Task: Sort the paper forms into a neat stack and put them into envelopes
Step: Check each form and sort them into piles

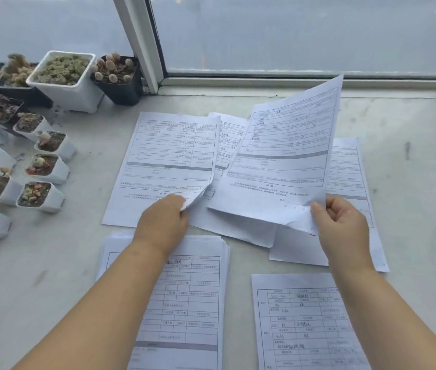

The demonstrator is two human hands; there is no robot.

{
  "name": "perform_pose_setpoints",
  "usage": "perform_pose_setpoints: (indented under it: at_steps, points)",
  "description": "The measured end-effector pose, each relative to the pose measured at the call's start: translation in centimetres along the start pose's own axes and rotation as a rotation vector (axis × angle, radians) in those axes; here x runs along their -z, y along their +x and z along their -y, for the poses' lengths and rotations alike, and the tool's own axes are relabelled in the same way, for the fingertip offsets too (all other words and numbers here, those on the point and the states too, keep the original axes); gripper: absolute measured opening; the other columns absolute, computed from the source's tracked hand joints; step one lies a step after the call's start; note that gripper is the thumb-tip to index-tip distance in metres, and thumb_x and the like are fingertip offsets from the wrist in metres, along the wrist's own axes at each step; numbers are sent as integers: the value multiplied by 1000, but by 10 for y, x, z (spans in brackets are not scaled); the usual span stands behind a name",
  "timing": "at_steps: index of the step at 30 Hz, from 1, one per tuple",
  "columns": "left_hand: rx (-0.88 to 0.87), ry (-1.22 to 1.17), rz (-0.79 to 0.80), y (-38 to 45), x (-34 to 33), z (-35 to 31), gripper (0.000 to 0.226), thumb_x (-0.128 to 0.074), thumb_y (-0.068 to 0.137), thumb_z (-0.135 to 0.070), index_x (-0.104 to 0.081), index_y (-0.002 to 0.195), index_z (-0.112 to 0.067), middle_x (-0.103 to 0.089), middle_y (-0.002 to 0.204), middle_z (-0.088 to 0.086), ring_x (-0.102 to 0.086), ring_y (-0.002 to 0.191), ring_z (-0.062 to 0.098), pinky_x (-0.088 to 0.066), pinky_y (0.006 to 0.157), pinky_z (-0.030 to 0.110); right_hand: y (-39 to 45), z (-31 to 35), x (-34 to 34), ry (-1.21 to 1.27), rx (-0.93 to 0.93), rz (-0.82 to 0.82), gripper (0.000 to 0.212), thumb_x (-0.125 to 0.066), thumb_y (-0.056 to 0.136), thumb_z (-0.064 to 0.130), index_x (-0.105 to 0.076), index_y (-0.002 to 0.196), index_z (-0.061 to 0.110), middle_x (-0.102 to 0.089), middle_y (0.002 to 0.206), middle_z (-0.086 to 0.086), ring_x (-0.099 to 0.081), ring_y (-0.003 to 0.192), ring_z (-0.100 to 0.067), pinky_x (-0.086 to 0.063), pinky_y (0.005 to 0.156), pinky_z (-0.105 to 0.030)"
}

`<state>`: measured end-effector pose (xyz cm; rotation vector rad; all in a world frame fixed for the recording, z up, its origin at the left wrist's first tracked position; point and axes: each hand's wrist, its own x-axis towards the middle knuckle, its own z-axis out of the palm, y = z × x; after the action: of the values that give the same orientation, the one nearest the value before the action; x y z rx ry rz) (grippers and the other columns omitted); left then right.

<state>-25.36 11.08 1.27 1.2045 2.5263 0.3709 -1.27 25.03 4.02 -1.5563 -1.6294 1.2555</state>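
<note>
Head view: sorting partway, right grip point(341, 220) pinching a lifted form point(286, 156), left grip point(168, 212) curling another form's corner point(193, 201), loose forms point(350, 166) spread on bench point(51, 263), two near piles point(185, 303) begun, envelopes unseen.

A windowsill counter indoors: window frame point(142, 44), potted succulents point(62, 73), printed forms point(168, 161).
</note>
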Motion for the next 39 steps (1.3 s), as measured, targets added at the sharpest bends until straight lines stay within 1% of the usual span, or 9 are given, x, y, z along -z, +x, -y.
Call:
perform_pose_setpoints:
  at_steps: [5,7,10,17,23,27,30,36,39]
  points:
    - [420,-534,-294,-3,-2,23,10,-53,89,-7,-50,82,0,-48,68,9,-45,64,27,-34,53,27,-6,-3,-9,-4,1,21,16,-57,93,16,-63,78,15,-49,62,-3,-42,62,-16,-35,58,-29]
    - [642,-853,-416,-7,-7,30,9,-58,88,-14,-57,91,-5,-60,79,10,-62,78,32,-50,70,30,-7,0,-17,4,8,35,16,-58,93,16,-63,78,15,-45,58,4,-39,58,-12,-34,56,-26]
    - [673,-1074,-542,-13,-5,28,15,-58,86,-14,-61,97,-24,-67,96,1,-66,96,28,-54,87,46,-7,8,-39,20,17,81,13,-59,93,16,-65,81,13,-46,58,5,-41,57,-11,-35,57,-24]
    - [487,-808,-487,-11,-1,21,26,-52,95,-9,-53,117,4,-51,72,-6,-55,60,-13,-37,58,-1,-3,-2,-97,-197,-75,216,14,-53,92,16,-64,87,10,-57,68,1,-51,69,-18,-39,60,-28]
    - [166,-542,-295,-13,3,13,31,-44,95,-5,-56,122,-15,-45,57,-8,-47,50,2,-35,49,11,10,-8,-95,-264,-93,180,12,-52,89,11,-64,92,15,-52,64,9,-49,71,-17,-36,60,-28]
    - [54,-341,-109,-13,-1,12,47,-43,94,-8,-49,136,-28,-68,99,-1,-62,92,24,-38,73,21,8,-11,-96,-237,-123,131,13,-53,89,12,-64,95,12,-54,65,9,-50,66,-12,-40,60,-27]
    - [28,-270,-53,-12,-1,9,51,-45,93,-7,-47,139,-30,-58,132,-6,-53,118,22,-35,90,21,7,-10,-97,-262,-105,136,10,-53,89,11,-62,89,13,-51,62,9,-49,64,-12,-37,57,-25]
    - [-90,88,152,-10,-2,3,49,-59,86,-47,-52,132,-33,-41,141,-1,-39,129,20,-39,99,32,16,2,-78,-286,-79,126,15,-60,90,31,-61,91,15,-58,79,6,-53,77,-16,-36,67,-28]
    - [-65,99,180,-10,-1,0,48,-59,86,-46,-50,131,-34,-35,142,-1,-34,130,18,-39,98,30,38,0,-54,-406,-156,32,19,-59,89,28,-60,103,16,-62,93,4,-56,86,-19,-42,76,-29]
